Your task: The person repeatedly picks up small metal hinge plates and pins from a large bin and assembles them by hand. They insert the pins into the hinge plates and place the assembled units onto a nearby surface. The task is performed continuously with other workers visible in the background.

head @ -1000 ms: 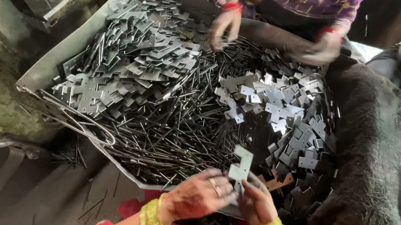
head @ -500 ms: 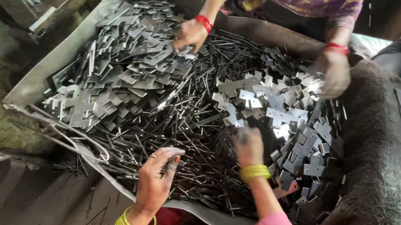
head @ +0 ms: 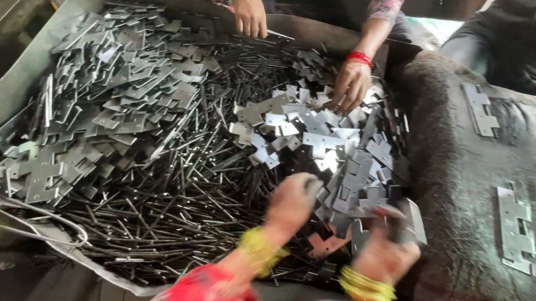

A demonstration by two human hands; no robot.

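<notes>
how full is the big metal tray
Heaped full: the metal tray is covered by flat plates and thin rods; no bare floor shows.

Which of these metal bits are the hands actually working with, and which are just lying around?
In hand: left hand and right hand in the flat plates; thin rods; tray.
Lying about: two plates on the cloth, wire loop.

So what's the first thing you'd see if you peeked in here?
A big grey metal tray heaped with shiny flat metal plates on its left and right sides, and thin dark metal rods through the middle. At the near edge the person's left hand and right hand, both blurred, dig into the plates. Across the tray, another person's hands reach in, and two plates lie on the dark cloth at the right.
</notes>
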